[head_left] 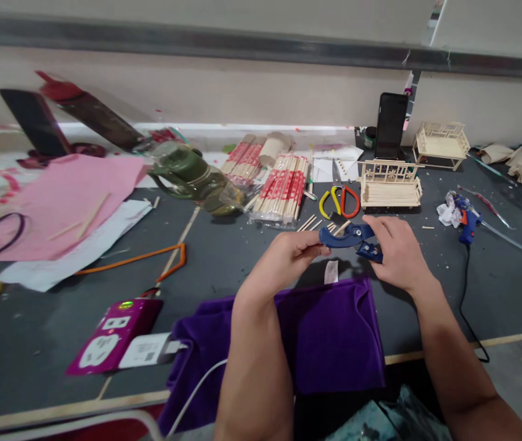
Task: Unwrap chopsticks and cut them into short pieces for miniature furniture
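My right hand [396, 248] is wrapped around one end of a blue hand cutter [346, 237], which has a curved arm and a pivot screw. My left hand [288, 257] is closed at the other end, its thumb and fingers pinching by the tip of the curved arm. Whether a small stick is also in those fingers, I cannot tell. Just beyond the cutter, several short cut wooden sticks [307, 222] lie on the dark table. Yellow-and-red-handled scissors [350, 202] rest behind them. A small wooden-stick bench [390, 187] stands behind my right hand.
Chopstick packs [282, 187] and a green bottle [187, 174] lie left of centre. A glue gun [469, 223] with a trailing cord is at right. A phone [390, 125] stands behind the bench, beside another stick model [442, 144]. Purple cloth [334, 337] covers the front edge near a magenta power box [114, 337].
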`<state>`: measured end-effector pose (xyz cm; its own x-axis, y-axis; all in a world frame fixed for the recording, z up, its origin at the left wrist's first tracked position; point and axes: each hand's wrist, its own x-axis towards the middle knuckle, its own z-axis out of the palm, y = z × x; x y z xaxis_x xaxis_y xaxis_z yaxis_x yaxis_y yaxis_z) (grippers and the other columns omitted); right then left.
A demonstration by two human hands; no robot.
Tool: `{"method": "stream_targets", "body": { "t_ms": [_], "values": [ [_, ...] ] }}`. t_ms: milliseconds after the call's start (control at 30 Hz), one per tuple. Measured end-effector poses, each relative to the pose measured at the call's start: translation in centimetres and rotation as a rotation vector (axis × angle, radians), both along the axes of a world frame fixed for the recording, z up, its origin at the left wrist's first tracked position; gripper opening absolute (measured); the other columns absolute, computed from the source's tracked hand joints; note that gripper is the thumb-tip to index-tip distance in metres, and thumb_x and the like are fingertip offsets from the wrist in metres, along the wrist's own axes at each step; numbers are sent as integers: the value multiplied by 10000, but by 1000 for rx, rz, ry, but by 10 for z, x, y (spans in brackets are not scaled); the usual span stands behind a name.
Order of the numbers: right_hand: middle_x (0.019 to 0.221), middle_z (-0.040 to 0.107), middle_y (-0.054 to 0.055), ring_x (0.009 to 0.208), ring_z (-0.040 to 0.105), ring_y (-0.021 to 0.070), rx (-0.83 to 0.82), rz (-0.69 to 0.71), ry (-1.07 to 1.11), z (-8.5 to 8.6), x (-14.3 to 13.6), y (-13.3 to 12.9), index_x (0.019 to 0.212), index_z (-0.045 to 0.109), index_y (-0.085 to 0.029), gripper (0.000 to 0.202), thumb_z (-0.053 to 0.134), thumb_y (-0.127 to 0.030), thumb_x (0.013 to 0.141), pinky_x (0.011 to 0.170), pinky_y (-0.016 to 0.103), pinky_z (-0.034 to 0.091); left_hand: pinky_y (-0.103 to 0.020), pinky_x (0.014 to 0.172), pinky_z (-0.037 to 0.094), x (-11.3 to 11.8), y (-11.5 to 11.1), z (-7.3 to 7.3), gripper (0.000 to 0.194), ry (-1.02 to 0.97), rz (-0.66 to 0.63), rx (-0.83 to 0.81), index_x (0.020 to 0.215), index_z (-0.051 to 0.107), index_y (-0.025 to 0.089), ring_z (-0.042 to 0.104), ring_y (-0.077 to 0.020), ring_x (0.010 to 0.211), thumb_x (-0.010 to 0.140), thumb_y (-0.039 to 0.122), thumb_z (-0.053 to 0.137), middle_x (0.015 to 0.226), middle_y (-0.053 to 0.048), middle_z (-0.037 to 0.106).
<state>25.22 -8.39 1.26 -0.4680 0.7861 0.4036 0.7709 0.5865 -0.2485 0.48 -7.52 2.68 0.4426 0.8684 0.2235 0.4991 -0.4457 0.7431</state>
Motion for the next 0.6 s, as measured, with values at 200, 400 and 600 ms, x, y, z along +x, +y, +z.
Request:
{"method": "stream_targets", "body": {
  "t_ms": [200,400,600],
  "values": [
    [1174,625,167,1056,558,314,-10,15,9,-2,1,0,1359,501,-133,557,578,-278,826,884,427,436,-218,623,447,-1,0,1,215,20,0,7,775,695,144,611,-131,630,862,183,503,696,-25,704],
    [1093,642,134,990,575,300,-37,17,5,-1,1,0,1340,523,-178,523,583,-252,826,844,409,452,-228,653,455,-1,-1,4,213,32,-5,12,777,686,153,636,-146,665,875,187,499,726,-35,718],
    [1027,691,97,943,634,264,-138,19,94,-1,-1,-2,1289,565,-189,468,579,-254,826,823,360,486,-225,665,459,1,-1,6,192,4,20,-19,765,666,164,613,-141,675,887,215,527,720,-24,693]
  ]
}}
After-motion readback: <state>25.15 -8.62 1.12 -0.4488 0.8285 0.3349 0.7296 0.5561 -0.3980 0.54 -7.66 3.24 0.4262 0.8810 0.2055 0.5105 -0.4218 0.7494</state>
